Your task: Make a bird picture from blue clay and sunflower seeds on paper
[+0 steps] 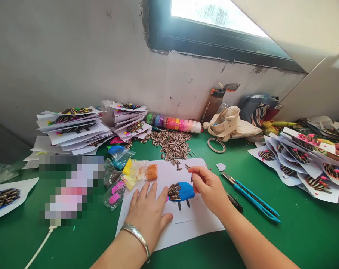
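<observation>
On a sheet of white paper (pixel 183 231) lies a flat blue clay shape (pixel 187 191) with two dark legs below it. Overlapping striped sunflower seeds (pixel 174 191) cover its left end, where a bit of pink clay shows. My left hand (pixel 148 209) rests flat on the paper beside that end, fingers spread, holding nothing. Over the right end of the blue clay, my right hand (pixel 207 186) is closed in a pinch. A small dark sunflower seed (pixel 191 178) shows at its fingertips, partly hidden. A pile of loose seeds (pixel 172 145) spreads behind the paper.
Bags of yellow (pixel 129 172) and pink clay (pixel 116 192) lie left of my left hand. A blue utility knife (pixel 256 200) lies right. Stacks of seed-covered papers stand left (pixel 74 130) and right (pixel 298 160). A bottle (pixel 212 104) and cloth bag (pixel 231 123) stand behind.
</observation>
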